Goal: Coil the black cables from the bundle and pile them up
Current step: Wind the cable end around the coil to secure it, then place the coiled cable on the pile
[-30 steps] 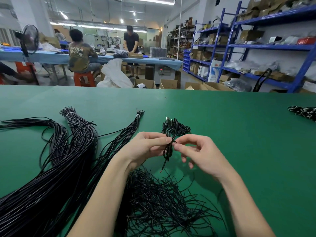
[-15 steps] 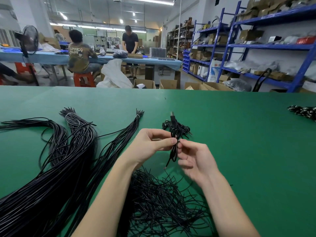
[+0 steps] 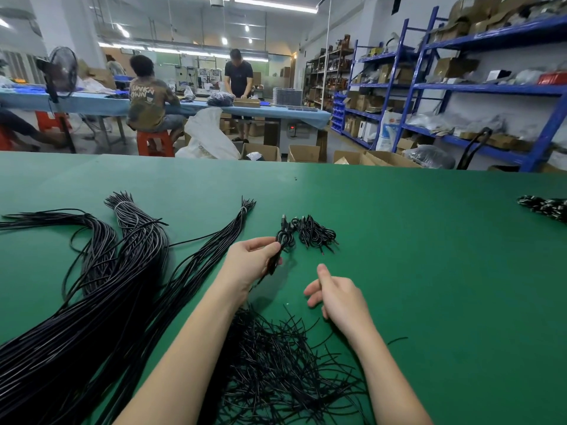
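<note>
the left hand point(image 3: 254, 262) held a coiled black cable point(image 3: 283, 240) above the green table point(image 3: 429, 256), fingers and thumb curled round its waist, the loops and a plug end standing up past the fingertips. the right hand point(image 3: 337, 297) hung apart from it, nearer the person, holding nothing — fingers loosely curled, thumb raised, not touching the cable.

just beyond the held coil lay a small pile of coiled cables point(image 3: 314, 233), resting on the table and close to, possibly touching, the coil's far loops; contact could not be confirmed.

to the left, the long bundles of black cable point(image 3: 101, 289) lay spread across the table, two tied near their far ends. a loose heap of short black ties point(image 3: 276, 366) lay between the forearms. at the far right edge — another dark heap point(image 3: 546, 207), too blurred to identify.
</note>
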